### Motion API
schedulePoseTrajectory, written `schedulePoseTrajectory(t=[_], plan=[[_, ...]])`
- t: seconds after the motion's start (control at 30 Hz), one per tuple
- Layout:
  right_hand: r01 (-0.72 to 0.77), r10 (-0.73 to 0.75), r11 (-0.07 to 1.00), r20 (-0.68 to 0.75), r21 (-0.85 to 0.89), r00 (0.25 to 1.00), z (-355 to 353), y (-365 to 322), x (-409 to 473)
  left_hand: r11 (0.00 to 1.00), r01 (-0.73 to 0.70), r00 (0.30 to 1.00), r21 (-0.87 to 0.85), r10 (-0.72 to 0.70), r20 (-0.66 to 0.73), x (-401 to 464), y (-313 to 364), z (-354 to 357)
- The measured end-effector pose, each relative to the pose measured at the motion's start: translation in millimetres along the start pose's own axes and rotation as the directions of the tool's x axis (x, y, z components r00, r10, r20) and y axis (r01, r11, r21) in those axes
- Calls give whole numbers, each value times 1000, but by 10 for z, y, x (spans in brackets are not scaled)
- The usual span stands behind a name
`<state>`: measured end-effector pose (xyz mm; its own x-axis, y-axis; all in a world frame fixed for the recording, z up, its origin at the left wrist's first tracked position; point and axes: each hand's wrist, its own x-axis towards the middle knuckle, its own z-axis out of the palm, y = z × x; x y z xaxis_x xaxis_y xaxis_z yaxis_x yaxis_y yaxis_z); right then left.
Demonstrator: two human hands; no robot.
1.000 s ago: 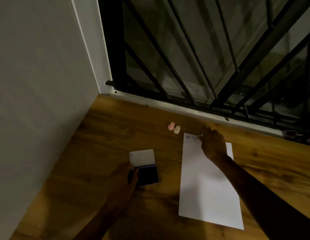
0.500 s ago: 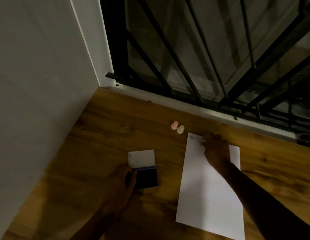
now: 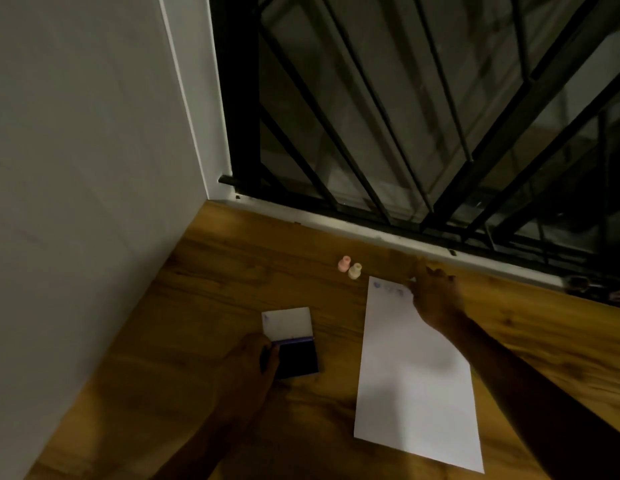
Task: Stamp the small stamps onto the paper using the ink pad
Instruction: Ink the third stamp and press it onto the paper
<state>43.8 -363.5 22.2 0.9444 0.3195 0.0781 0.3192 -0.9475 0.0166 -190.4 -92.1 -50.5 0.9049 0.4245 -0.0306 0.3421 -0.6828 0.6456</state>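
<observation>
A white sheet of paper (image 3: 412,375) lies on the wooden floor (image 3: 204,306), with three faint blue stamp marks (image 3: 389,288) along its top edge. My right hand (image 3: 435,297) hovers at the paper's top edge and pinches a small greenish stamp (image 3: 411,280), mostly hidden by the fingers. The open ink pad (image 3: 296,356), dark with a white lid folded back, sits left of the paper. My left hand (image 3: 249,368) rests against its left side, steadying it. A pink stamp (image 3: 344,264) and a cream stamp (image 3: 355,271) stand upright beyond the paper's top left corner.
A pale wall (image 3: 76,202) runs along the left. A black metal window grille (image 3: 405,116) with a white sill (image 3: 370,233) closes off the far side. Something dark lies at the far right by the sill.
My right hand has lifted off the top edge of the paper and shifted slightly right, leaving a third blue mark. My left hand stays on the ink pad. The camera has tilted a little.
</observation>
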Motion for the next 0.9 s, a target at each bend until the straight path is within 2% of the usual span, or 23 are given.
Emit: schedulePoseTrajectory(t=[0.1,0.23,0.33,0.47,0.53,0.63,0.7,0.73,0.83,0.9], plan=[[-25,31,997,-71,75,997,-184,-34,-137,1000,16,1000,-27,-16,18,-15,44,-44],[14,-8,987,-43,157,999,-248,-218,-408,996,11,999,-93,-8,31,-45,65,-80],[105,-100,975,-31,195,994,-214,-441,-675,947,72,997,-312,-69,19,-71,127,-146],[200,-208,963,28,183,978,-141,-755,-980,749,249,963,-613,-256,78,-67,325,-202],[254,-260,948,9,192,966,-128,-911,-1100,589,371,924,-718,-314,221,-23,475,-219],[314,-310,917,-55,247,949,-165,-1147,-1224,282,603,786,-747,-373,494,56,735,-266],[361,-346,900,-106,244,932,-178,-1266,-1272,121,678,710,-725,-366,602,43,851,-255],[386,-368,892,-119,237,922,-180,-1309,-1290,88,686,701,-723,-346,623,20,876,-222],[436,-423,878,-106,200,900,-182,-1391,-1315,19,653,737,-757,-247,629,-59,888,-100],[443,-431,870,-102,216,897,-191,-1423,-1322,9,651,744,-759,-208,635,-77,899,-68]])
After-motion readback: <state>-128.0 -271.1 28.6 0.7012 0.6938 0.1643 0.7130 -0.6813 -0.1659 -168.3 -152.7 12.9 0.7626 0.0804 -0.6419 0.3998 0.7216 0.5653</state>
